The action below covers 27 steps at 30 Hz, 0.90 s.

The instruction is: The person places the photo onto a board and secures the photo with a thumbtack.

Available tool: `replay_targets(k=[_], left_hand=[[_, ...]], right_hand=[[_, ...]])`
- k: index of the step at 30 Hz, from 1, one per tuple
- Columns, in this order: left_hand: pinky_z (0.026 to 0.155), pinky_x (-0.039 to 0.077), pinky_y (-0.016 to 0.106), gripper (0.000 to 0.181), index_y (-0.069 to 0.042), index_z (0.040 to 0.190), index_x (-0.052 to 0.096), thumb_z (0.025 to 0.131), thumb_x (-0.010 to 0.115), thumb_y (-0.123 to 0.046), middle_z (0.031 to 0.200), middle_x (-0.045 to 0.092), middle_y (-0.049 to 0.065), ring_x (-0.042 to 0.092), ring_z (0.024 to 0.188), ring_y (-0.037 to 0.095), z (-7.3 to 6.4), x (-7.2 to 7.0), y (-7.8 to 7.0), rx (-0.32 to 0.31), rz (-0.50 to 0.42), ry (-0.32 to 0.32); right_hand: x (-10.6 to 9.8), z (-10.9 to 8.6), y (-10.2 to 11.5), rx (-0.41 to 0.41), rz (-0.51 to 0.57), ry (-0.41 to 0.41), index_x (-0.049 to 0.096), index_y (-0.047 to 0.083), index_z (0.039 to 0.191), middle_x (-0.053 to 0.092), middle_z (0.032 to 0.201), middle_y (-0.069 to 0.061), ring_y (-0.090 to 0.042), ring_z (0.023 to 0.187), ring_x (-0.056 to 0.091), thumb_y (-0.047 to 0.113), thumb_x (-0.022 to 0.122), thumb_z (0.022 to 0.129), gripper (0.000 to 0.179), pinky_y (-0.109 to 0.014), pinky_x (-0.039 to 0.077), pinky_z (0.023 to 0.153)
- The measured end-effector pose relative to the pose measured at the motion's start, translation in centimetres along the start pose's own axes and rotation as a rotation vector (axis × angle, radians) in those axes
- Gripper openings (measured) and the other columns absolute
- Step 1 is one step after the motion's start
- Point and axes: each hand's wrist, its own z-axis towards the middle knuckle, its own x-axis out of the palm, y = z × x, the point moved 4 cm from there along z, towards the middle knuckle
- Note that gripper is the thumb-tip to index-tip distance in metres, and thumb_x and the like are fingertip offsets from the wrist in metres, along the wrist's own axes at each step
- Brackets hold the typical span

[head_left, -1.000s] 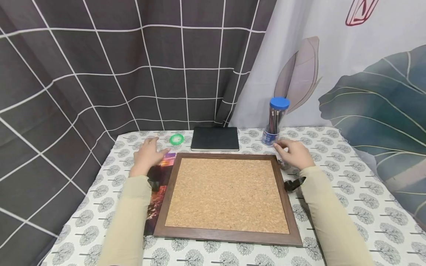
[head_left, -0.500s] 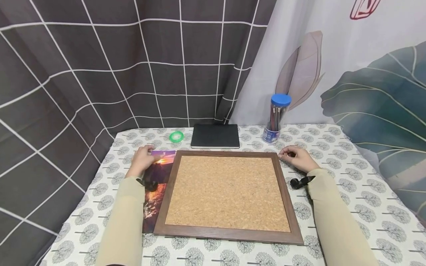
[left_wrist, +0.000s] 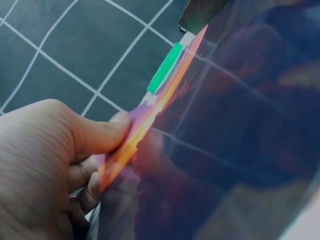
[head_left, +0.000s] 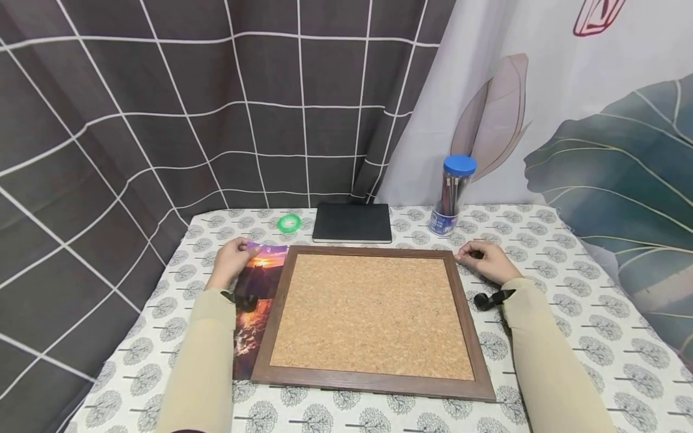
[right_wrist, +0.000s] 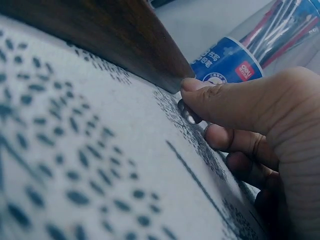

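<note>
Arms (head_left: 203, 361) stretch forward, left hand (head_left: 230, 264) pinching, right hand (head_left: 487, 261) with fingers (right_wrist: 222, 138) bent

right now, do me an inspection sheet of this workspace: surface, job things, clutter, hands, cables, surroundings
surface: tree-print tablecloth
job things: wood-framed corkboard on the cloth; sunset picture along its left side
clutter: green ring, black notebook and blue-lidded pencil jar beyond the corkboard
left hand: pinches the sunset picture's far edge
right hand: at the corkboard's far right corner, shiny metal piece by its thumb; grip unclear
cables: nothing seen
surroundings: dark grid curtain, pale leaf-print curtain
</note>
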Motion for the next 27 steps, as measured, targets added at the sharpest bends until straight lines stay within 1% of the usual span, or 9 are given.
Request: replay_targets(k=[3,6,10,13,15,17,21,23,27], left_hand=[[0.081,0.043,0.037,0.034,0.001,0.113,0.065,0.094,0.069,-0.027,0.101,0.062,0.012,0.054,0.088,0.024,0.0,-0.3,0.0,-0.017,-0.081,-0.076],[0.073,0.043,0.028,0.027,-0.005,0.11,0.065,0.095,0.07,-0.027,0.091,0.059,0.001,0.053,0.077,0.014,0.1,-1.1,-0.1,-0.05,-0.216,-0.202],[0.061,0.042,0.017,0.015,-0.012,0.1,0.062,0.095,0.072,-0.022,0.083,0.059,-0.009,0.052,0.066,0.003,0.1,-2.7,-1.2,-0.047,-0.567,-0.366],[0.05,0.04,0.016,0.013,-0.014,0.096,0.059,0.094,0.072,-0.016,0.082,0.065,-0.008,0.052,0.06,0.003,-0.2,-3.6,-3.1,0.003,-0.787,-0.397],[0.046,0.04,0.017,0.013,-0.013,0.097,0.059,0.094,0.072,-0.013,0.083,0.067,-0.007,0.052,0.056,0.004,-0.4,-3.8,-4.4,0.023,-0.861,-0.353],[0.044,0.04,0.018,0.015,-0.011,0.101,0.059,0.094,0.072,-0.011,0.083,0.068,-0.007,0.051,0.053,0.005,-0.7,-3.5,-5.8,0.035,-0.858,-0.265],[0.048,0.047,0.02,0.027,-0.001,0.118,0.058,0.094,0.07,-0.006,0.079,0.069,-0.006,0.054,0.052,0.006,-1.0,-1.7,-8.1,0.087,-0.761,0.002],[0.05,0.05,0.022,0.033,0.004,0.124,0.057,0.094,0.069,-0.005,0.078,0.069,-0.006,0.056,0.052,0.007,-1.2,-0.7,-8.8,0.118,-0.699,0.105],[0.054,0.053,0.028,0.035,0.005,0.125,0.058,0.094,0.07,-0.006,0.076,0.068,-0.004,0.057,0.053,0.009,-1.5,0.5,-9.3,0.156,-0.591,0.185]], right_hand=[[0.0,-0.1,0.1,-0.021,0.011,-0.004,0.072,0.017,0.094,0.064,0.091,-0.003,-0.019,0.08,0.055,0.032,0.07,0.096,0.015,-0.03,0.044,0.072],[0.0,-0.1,0.1,-0.052,0.031,0.005,0.072,0.017,0.093,0.066,0.093,-0.002,-0.018,0.08,0.057,0.024,0.07,0.096,0.008,-0.028,0.044,0.073],[0.1,0.0,-0.1,-0.078,0.033,0.025,0.073,0.018,0.093,0.067,0.095,-0.001,-0.015,0.081,0.058,0.02,0.07,0.095,0.004,-0.026,0.045,0.074],[-0.1,0.0,-0.2,-0.069,0.025,0.025,0.073,0.018,0.093,0.067,0.095,-0.001,-0.015,0.08,0.058,0.02,0.07,0.095,0.004,-0.027,0.045,0.073],[-0.2,0.0,-0.2,-0.058,0.024,0.023,0.073,0.018,0.094,0.067,0.096,-0.002,-0.016,0.08,0.057,0.02,0.069,0.096,0.004,-0.027,0.045,0.073],[-0.2,0.0,-0.1,-0.046,0.029,0.024,0.073,0.017,0.095,0.066,0.095,-0.003,-0.017,0.078,0.057,0.02,0.068,0.097,0.005,-0.028,0.045,0.071],[-0.2,-0.2,0.2,-0.026,0.036,0.031,0.073,0.016,0.097,0.065,0.091,-0.004,-0.017,0.073,0.056,0.02,0.067,0.097,0.007,-0.029,0.046,0.066],[-0.1,-0.2,0.3,-0.017,0.038,0.031,0.072,0.015,0.097,0.065,0.089,-0.005,-0.018,0.071,0.056,0.02,0.068,0.097,0.007,-0.03,0.046,0.065],[-0.1,-0.2,0.2,-0.015,0.029,0.019,0.072,0.016,0.097,0.066,0.09,-0.003,-0.017,0.074,0.056,0.021,0.069,0.097,0.006,-0.029,0.045,0.067]])
